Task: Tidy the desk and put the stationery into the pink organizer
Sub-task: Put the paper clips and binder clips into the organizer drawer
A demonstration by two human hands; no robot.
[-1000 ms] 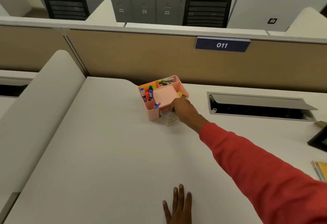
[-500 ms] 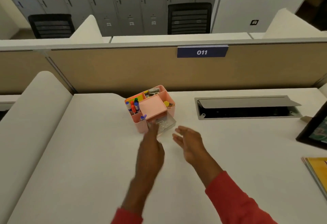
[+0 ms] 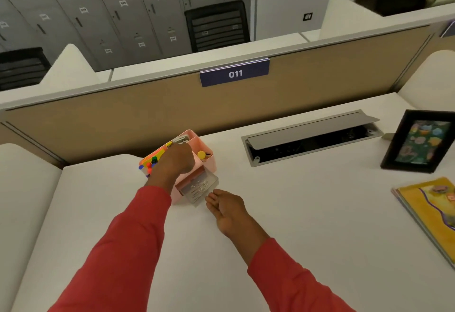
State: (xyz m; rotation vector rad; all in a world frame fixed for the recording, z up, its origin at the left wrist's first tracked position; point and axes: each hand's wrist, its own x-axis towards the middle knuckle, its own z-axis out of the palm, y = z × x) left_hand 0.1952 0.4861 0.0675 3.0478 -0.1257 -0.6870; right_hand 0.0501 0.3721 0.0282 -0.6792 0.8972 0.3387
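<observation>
The pink organizer [image 3: 208,161] stands on the white desk near the partition. Coloured markers [image 3: 150,164] stick up in its left compartment and a small yellow item [image 3: 202,155] lies in its right one. A clear drawer [image 3: 200,188] with metal clips inside is pulled out of the organizer's front. My left hand [image 3: 177,161] lies over the top of the organizer with fingers curled down onto it. My right hand [image 3: 227,209] is flat and relaxed, its fingertips at the drawer's front edge.
An open cable hatch [image 3: 310,136] is set into the desk to the right. A black picture frame [image 3: 418,141] stands at the far right, with a stack of yellow books [image 3: 430,209] in front of it. The tan partition [image 3: 123,124] runs behind.
My left hand came up from the desk's near edge and settled on top of the organizer. My right hand let go of the drawer, drew back, and now touches its front again.
</observation>
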